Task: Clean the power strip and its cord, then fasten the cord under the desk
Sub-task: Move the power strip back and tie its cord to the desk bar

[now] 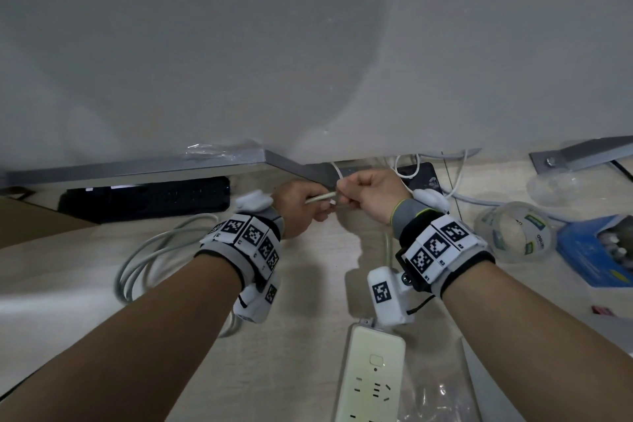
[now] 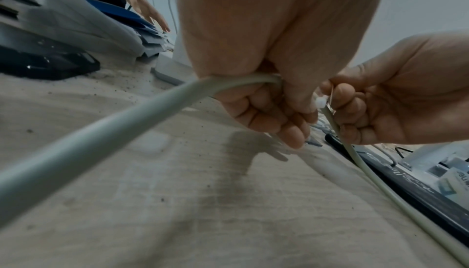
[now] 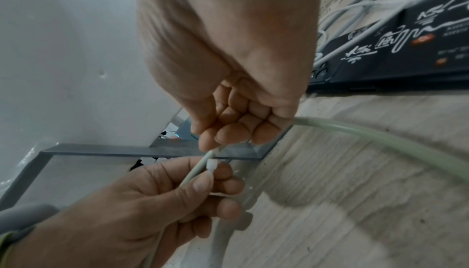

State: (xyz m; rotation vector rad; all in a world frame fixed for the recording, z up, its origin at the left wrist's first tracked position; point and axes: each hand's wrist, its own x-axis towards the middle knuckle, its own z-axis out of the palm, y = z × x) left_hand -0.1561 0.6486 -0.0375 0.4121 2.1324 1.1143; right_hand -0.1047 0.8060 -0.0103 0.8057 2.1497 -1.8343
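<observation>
The pale power strip (image 1: 373,377) lies on the floor at the bottom centre. Its grey-green cord (image 1: 320,197) is held between both hands beside the grey metal desk frame (image 1: 294,168). My left hand (image 1: 301,205) grips the cord (image 2: 127,116) in its fist, thumb beside a small white cable tie head (image 3: 212,165). My right hand (image 1: 370,195) is curled round the cord (image 3: 368,138), fingertips meeting the left hand (image 3: 203,188). The tie head (image 2: 320,103) sits between the two hands. Loose cord coils (image 1: 154,250) lie at the left.
A black box (image 1: 147,197) sits under the frame at the left. A clear tape roll (image 1: 513,229) and a blue box (image 1: 596,250) lie at the right. White cables (image 1: 459,181) trail behind. Another person's hand (image 2: 149,11) shows far off.
</observation>
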